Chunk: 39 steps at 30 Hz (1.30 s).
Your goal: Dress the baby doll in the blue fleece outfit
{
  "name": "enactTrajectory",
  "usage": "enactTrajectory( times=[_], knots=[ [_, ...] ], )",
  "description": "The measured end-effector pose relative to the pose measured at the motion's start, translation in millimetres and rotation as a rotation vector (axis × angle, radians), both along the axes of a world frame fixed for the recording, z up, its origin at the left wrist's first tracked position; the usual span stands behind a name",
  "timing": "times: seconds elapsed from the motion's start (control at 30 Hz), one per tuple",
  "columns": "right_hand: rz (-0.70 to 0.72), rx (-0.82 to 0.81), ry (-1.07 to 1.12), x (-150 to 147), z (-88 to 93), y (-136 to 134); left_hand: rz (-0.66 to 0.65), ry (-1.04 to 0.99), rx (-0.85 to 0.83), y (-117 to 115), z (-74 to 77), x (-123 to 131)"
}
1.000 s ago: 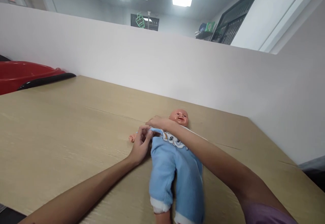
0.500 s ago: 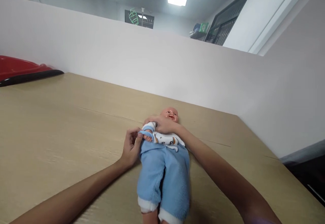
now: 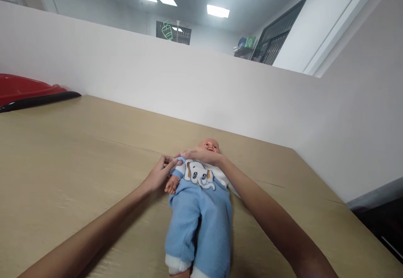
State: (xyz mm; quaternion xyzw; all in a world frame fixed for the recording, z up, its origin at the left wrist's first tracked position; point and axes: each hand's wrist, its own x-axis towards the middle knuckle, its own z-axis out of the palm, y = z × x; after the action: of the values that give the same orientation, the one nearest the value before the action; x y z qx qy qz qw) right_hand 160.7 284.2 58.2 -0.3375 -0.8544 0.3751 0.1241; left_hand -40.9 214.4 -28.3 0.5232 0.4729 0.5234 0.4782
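Note:
A baby doll [image 3: 210, 144] lies on its back on the tan table, its head away from me. It wears light blue fleece overalls [image 3: 201, 211] with white cuffs and an elephant face [image 3: 199, 175] on the bib. My left hand [image 3: 159, 173] pinches the blue edge of the overalls at the doll's shoulder, on the left of the picture. Stretched across the doll's upper chest, my right hand [image 3: 201, 155] has its fingertips at the same shoulder edge, beside my left fingers. Below them the doll's hand [image 3: 171, 184] pokes out of a short sleeve with a blue band.
The tan tabletop [image 3: 78, 156] spreads around the doll and meets a white wall [image 3: 157, 72] with a window above. A red plastic object with a black rim [image 3: 28, 91] stands at the back left. Something dark [image 3: 380, 219] sits beyond the right edge.
The doll's hand, earlier caught in the blue-edged strap, now hangs free below it. Both my hands have moved the strap up to the shoulder, and the elephant bib lies flatter.

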Motion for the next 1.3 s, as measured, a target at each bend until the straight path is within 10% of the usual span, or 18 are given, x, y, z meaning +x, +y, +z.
enactTrajectory(
  times=[0.2,0.6,0.93,1.3],
  knots=[
    [-0.259,0.162,-0.236,-18,-6.8,-10,-0.292,0.386,-0.167,-26,22.6,-19],
    [-0.371,0.408,-0.407,-52,-18.5,-17,-0.154,1.423,0.332,-61,24.9,1],
    [-0.517,0.464,-0.576,-5,-8.1,-7,-0.106,1.308,0.207,-46,13.3,-50],
    [-0.523,0.377,-0.382,46,-10.2,-50,-0.149,1.365,0.035,-17,13.8,-49]
  ],
)
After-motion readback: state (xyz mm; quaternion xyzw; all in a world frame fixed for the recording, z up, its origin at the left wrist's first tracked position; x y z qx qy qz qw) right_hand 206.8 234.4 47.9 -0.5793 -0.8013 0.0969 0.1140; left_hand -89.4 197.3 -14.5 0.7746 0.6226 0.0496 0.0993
